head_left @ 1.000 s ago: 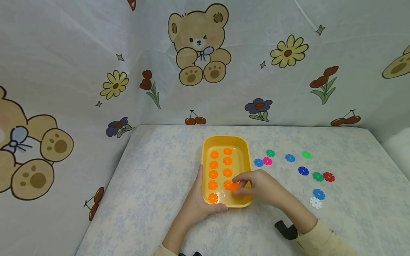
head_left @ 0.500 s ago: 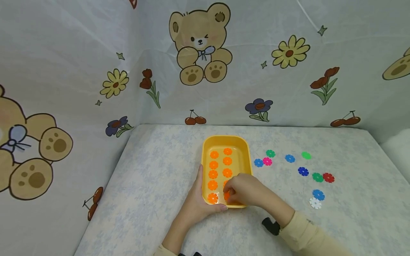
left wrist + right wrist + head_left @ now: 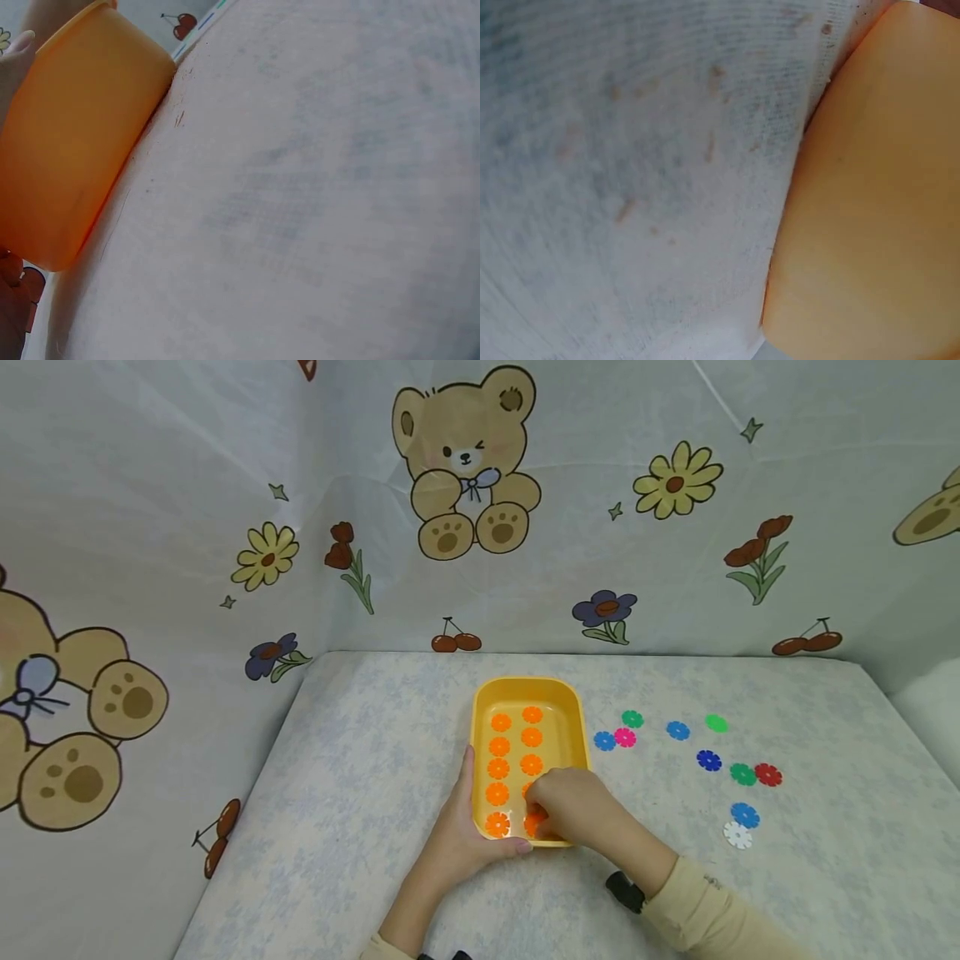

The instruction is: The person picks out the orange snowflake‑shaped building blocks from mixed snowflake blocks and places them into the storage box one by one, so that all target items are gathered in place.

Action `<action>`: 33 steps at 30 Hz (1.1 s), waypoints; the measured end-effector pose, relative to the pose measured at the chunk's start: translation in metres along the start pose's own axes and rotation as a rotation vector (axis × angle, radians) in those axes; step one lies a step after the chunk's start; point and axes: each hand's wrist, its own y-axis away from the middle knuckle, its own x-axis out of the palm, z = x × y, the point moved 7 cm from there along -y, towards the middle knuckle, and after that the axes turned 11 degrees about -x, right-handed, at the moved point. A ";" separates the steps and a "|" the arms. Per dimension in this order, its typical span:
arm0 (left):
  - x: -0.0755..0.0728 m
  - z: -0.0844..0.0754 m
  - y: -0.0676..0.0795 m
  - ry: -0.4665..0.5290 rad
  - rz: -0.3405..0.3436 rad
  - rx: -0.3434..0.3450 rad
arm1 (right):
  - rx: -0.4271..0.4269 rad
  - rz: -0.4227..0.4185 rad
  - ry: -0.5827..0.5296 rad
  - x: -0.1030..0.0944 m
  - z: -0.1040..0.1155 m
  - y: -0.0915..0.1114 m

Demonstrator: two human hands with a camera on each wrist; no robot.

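A yellow plastic tray [image 3: 562, 727] stands on the table, with orange notched plastic discs [image 3: 498, 746] lying in two columns inside. My left hand [image 3: 456, 843] grips the tray's near left corner, thumb over the near rim and fingers along the left wall. Reaching into the tray's near right part, my right hand [image 3: 576, 806] has curled fingers and pinches an orange disc [image 3: 532, 823] at the near end of the right column. That hand partly covers this disc and the one above it. Both wrist views show the tray's outer wall [image 3: 82, 127] close up.
Loose discs lie on the table right of the tray, among them a pink disc [image 3: 625, 737], a red disc [image 3: 768, 774] and a white disc [image 3: 737, 835]. Behind the table [image 3: 360, 760] hangs a white cloth [image 3: 585, 410] printed with bears and flowers.
My right hand has moved left and toward the near end of the tray, bringing the orange disc down to the right column's near end. The left hand keeps its grip.
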 end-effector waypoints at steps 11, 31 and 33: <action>0.000 0.000 0.001 0.000 -0.007 -0.012 | 0.005 -0.281 -0.028 -0.023 0.000 0.008; -0.001 0.001 -0.005 -0.017 -0.018 -0.001 | 0.232 -0.522 -0.023 -0.035 -0.029 0.063; 0.000 0.001 -0.006 -0.016 -0.014 0.006 | 0.240 -0.527 -0.008 -0.035 -0.029 0.066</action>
